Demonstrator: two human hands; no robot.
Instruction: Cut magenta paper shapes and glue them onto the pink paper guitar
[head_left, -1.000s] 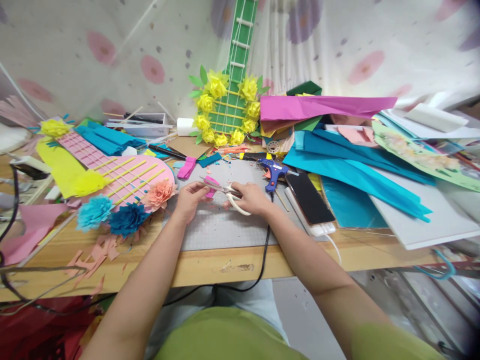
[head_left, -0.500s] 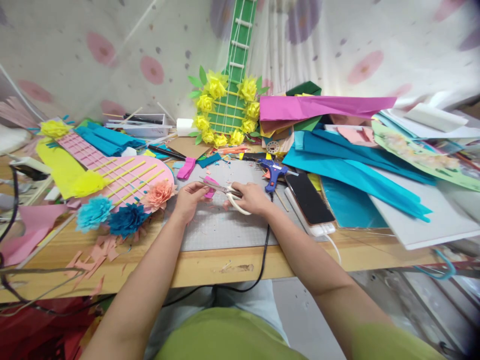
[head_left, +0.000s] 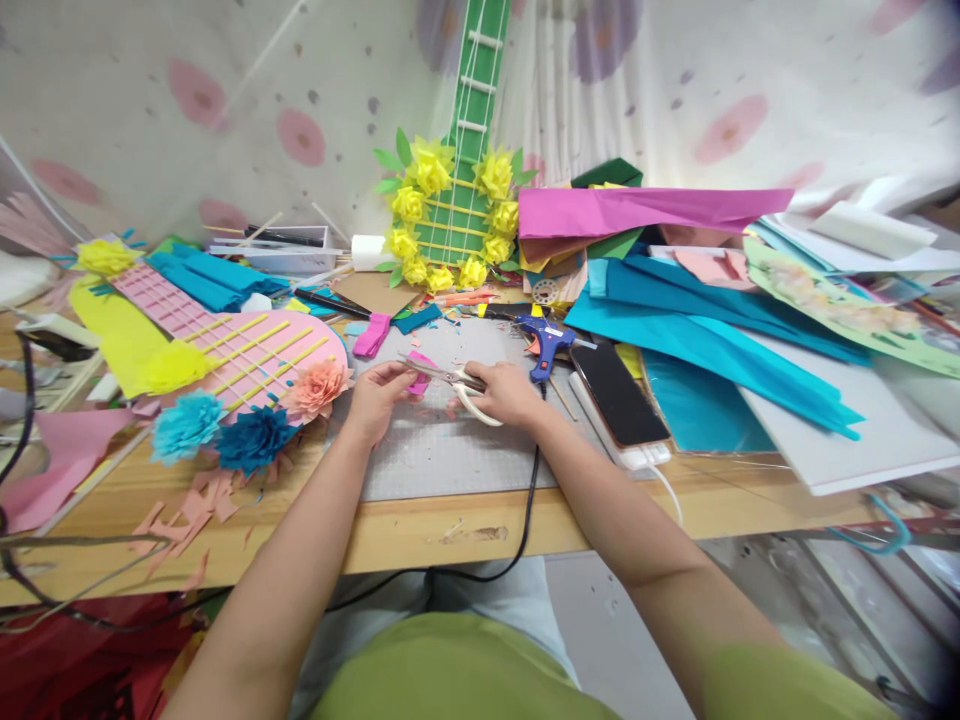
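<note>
My left hand (head_left: 376, 400) pinches a small piece of magenta crepe paper (head_left: 421, 378) above the grey cutting mat (head_left: 420, 465). In my right hand (head_left: 508, 393) is a pair of scissors (head_left: 472, 400) with white handles, fingers closed around them. The blades point left and lie across the magenta paper, close to my left fingertips. Whether the blades are apart I cannot make out. A second folded magenta strip (head_left: 372, 336) rests on the mat just beyond my left hand. Past my right hand lies a blue glue gun (head_left: 550, 345).
At left lies a pink paper guitar (head_left: 255, 350) with paper flowers. A green guitar (head_left: 454, 225) with yellow flowers leans against the curtain. A phone (head_left: 619, 395) and blue crepe paper (head_left: 720, 335) sit at right. A black cable (head_left: 531, 500) hangs over the table's front edge.
Almost nothing differs. Both hands, the scissors and the magenta paper keep their places, and the whole view has shifted very slightly.
</note>
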